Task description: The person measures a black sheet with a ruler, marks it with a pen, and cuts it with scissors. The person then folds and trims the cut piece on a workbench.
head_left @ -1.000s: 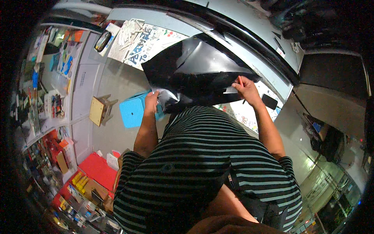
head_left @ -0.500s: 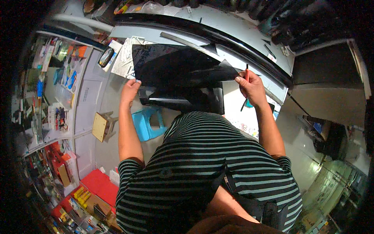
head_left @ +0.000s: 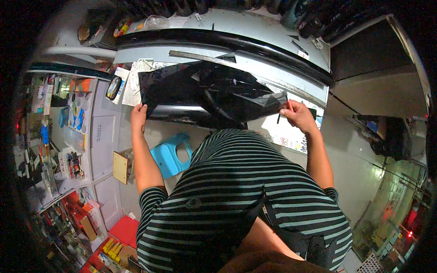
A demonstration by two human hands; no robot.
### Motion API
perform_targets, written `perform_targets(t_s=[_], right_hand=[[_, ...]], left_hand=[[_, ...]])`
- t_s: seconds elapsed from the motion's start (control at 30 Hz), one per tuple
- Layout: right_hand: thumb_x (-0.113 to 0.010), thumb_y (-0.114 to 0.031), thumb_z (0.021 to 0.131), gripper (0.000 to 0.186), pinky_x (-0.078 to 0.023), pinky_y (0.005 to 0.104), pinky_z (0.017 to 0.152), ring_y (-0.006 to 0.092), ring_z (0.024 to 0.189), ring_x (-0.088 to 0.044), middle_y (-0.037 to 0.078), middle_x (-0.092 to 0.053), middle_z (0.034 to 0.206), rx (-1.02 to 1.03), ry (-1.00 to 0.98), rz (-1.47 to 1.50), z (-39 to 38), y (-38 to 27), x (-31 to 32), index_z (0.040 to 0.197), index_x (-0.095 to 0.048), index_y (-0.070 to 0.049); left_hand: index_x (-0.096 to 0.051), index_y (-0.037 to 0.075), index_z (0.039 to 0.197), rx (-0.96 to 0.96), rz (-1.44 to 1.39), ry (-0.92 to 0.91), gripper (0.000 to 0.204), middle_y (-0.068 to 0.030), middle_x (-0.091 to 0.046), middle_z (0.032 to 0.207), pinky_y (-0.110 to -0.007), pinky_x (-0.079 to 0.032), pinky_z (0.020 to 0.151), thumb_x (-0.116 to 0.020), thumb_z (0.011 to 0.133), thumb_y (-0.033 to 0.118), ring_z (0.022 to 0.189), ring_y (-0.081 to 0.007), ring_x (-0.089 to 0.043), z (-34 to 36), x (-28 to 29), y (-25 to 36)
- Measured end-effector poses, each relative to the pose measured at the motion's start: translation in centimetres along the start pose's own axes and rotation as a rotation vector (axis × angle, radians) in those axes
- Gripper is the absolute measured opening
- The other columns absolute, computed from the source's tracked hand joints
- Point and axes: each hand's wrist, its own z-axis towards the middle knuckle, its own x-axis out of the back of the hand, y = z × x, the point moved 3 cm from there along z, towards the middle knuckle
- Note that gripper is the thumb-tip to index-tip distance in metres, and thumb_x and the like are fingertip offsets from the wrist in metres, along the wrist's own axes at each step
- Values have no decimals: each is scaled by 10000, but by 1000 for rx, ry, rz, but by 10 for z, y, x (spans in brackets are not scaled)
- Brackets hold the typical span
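A large, glossy, crumpled black sheet [head_left: 182, 91] lies spread across the workbench in front of me. My left hand [head_left: 139, 116] is closed on its left corner. At the sheet's right end, my right hand [head_left: 298, 117] holds a slim red-and-black tool [head_left: 289, 107], and its fingers are also at the sheet's corner. Beneath and beyond the sheet are a white printed board [head_left: 286, 136] and a metal straight strip [head_left: 198, 56]. A dark phone-like object at the right is partly hidden by my right hand.
A long black tube [head_left: 227, 42] runs along the bench's back. Below stand a blue plastic stool [head_left: 164, 152] and a wooden stool [head_left: 120, 167]. Left are cluttered shelves [head_left: 73, 118] and a red box [head_left: 123, 227]. A black case [head_left: 114, 87] sits at the bench's left end.
My left hand has moved out to the left with the sheet, which now lies more stretched sideways. My right hand rose, then came slightly down. The view has shifted.
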Motion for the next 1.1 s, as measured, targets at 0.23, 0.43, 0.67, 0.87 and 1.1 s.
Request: perform_targets(t_s=[0.23,0.43,0.67,0.87,1.1], right_hand=[[-803,-150,920,207,-335,253,456,56,510,-422,-58,-498,642,-201,-14,-98,2,78,23,866,-609,-105],[-825,-125,886,202,-321,266,464,65,513,-422,-52,-501,635,-260,-81,-246,18,108,38,841,-632,-86],[-809,-179,903,188,-337,281,469,79,510,-437,-27,-543,643,-240,20,-287,35,128,48,849,-670,-65],[-792,-210,920,176,-354,282,465,79,513,-449,-18,-571,673,-292,71,-247,37,149,45,894,-702,-61],[-754,-233,953,184,-370,274,472,80,517,-454,-9,-639,729,-322,129,-204,8,176,36,948,-712,-53]], left_hand=[[-689,-41,1264,-57,120,86,370,-93,-746,1080,-306,-515,888,-666,1009,227,970,-156,-664,5,32,-1],[-683,-5,1306,-231,505,347,440,-188,-755,1157,-396,-531,951,-652,1014,322,1059,-322,-718,43,62,25],[-719,39,1250,-341,530,430,385,-195,-748,1170,-430,-543,935,-649,1011,333,1068,-370,-714,65,67,67],[-713,52,1265,-412,665,500,375,-205,-740,1172,-448,-517,994,-643,997,304,1099,-390,-687,92,54,73],[-531,81,1485,-364,967,620,633,-171,-535,1501,-516,-398,1140,-714,938,345,1390,-394,-474,88,18,59]])
